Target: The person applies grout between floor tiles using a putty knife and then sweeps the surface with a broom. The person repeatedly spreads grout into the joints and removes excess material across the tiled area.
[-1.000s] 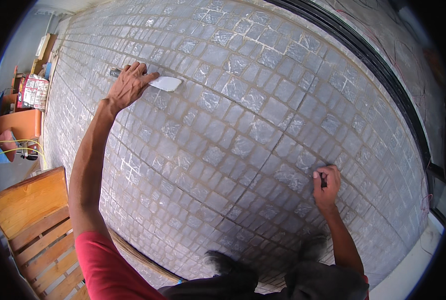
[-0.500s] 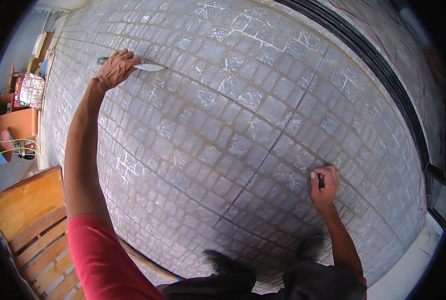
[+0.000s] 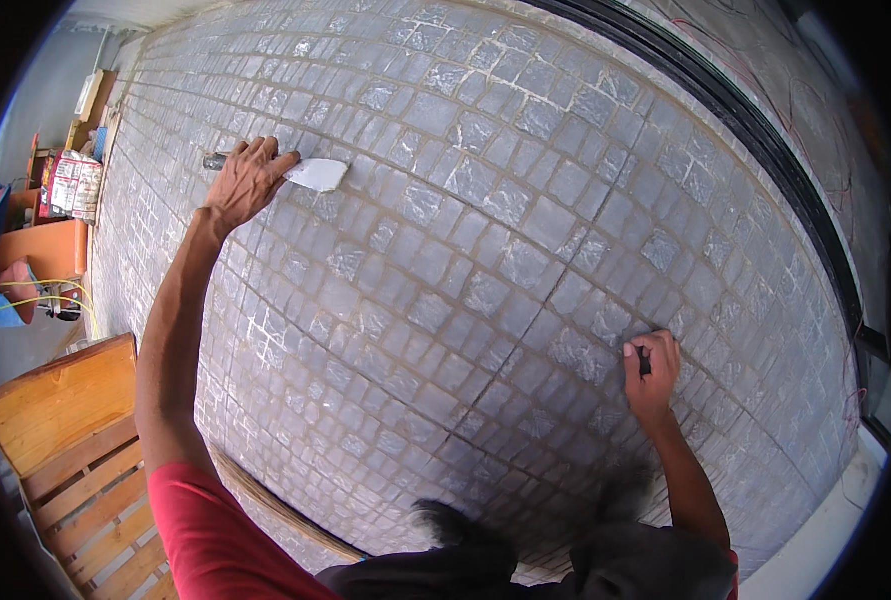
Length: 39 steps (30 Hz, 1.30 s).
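Observation:
My left hand (image 3: 246, 183) is wrapped round the dark handle of a putty knife (image 3: 318, 174) at the upper left. Its pale, wide blade points right, its face showing, close to the grey stone-patterned tiles (image 3: 526, 262); whether it touches them I cannot tell. My right hand (image 3: 656, 374) is closed, with its knuckles near or against the tiles at the lower right. A small dark patch shows inside its curled fingers, too little to name.
A slatted wooden bench (image 3: 86, 465) stands at the lower left. Behind it are an orange box (image 3: 41, 252), a printed sack (image 3: 74, 186) and yellow cords (image 3: 51, 298). A black frame (image 3: 726, 95) curves along the upper right. Dark shoes (image 3: 451, 522) show at the bottom.
My left hand has moved down and slightly right with the putty knife, and more of the blade's face shows. The right hand stays in nearly the same place, still closed.

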### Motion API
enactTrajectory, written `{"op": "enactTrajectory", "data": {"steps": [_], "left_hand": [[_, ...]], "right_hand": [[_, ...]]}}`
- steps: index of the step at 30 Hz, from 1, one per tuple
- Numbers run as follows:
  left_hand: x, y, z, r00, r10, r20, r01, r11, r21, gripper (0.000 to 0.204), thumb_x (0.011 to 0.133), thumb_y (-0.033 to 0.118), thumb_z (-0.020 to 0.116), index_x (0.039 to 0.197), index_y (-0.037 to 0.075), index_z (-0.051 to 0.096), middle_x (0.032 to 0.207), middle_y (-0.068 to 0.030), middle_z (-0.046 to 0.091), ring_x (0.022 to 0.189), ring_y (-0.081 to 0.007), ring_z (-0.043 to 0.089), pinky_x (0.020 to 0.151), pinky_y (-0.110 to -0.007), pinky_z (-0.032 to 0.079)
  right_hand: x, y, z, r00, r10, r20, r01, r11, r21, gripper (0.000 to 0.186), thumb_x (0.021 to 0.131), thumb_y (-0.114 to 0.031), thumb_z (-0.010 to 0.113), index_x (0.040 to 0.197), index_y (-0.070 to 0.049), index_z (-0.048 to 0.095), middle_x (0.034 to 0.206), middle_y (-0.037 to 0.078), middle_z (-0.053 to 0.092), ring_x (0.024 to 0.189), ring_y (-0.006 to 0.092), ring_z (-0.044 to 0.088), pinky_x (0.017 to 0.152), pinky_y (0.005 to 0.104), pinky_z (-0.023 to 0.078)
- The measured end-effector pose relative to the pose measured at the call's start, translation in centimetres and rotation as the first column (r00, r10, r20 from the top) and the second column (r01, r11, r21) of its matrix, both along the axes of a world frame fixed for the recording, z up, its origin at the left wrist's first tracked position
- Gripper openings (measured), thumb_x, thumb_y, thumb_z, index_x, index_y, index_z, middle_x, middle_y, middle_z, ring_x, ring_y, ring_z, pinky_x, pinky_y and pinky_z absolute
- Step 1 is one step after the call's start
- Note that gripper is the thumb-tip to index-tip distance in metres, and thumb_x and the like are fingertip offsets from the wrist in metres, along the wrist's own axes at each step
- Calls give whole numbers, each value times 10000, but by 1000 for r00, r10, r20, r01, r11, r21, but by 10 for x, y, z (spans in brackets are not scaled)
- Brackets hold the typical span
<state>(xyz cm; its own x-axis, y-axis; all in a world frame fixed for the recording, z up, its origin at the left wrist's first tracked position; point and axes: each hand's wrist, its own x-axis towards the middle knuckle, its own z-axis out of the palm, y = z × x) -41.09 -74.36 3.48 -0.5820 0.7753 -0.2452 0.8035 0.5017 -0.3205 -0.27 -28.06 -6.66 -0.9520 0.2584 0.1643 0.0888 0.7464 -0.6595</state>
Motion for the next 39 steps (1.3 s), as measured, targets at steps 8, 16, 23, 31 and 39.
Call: {"op": "enactTrajectory", "data": {"steps": [8,16,23,31,39], "left_hand": [[23,88,-19,967,-197,164,187,979,78,244,954,231,587,1183,147,588,1039,-109,566,1039,-276,601,920,-434,480],[-60,0,11,994,97,-58,-105,982,-155,139,956,221,593,1024,104,622,928,-126,634,971,-327,620,862,-459,488],[28,-63,71,648,716,262,-748,532,396,404,1041,401,497,1041,36,672,731,-133,682,650,-277,659,600,-375,504],[375,127,17,-146,-289,946,-928,-291,-232,448,1092,397,380,1195,23,603,913,-116,729,859,-178,643,837,-331,486],[485,159,16,-172,-594,786,-860,-299,-414,607,1081,516,305,1376,18,486,1327,-143,620,1134,-242,579,1043,-417,404]], "right_hand": [[0,1,-1,1000,-12,-15,12,1000,10,115,856,-74,722,890,-54,613,845,83,560,731,238,501,698,377,396],[1,1,0,999,-9,-51,9,1000,-2,123,856,-94,728,872,-69,609,830,74,566,711,237,509,692,372,395],[0,1,-4,996,14,-86,-14,1000,-1,140,867,-154,726,875,-77,610,824,74,565,699,238,515,684,376,395],[15,-2,18,999,16,27,-10,978,-206,198,932,-242,687,944,-53,629,834,39,555,743,181,517,712,318,411],[107,-130,108,550,798,245,83,240,-967,326,1052,-338,534,1162,-34,578,847,40,618,679,111,553,625,257,462]]}}
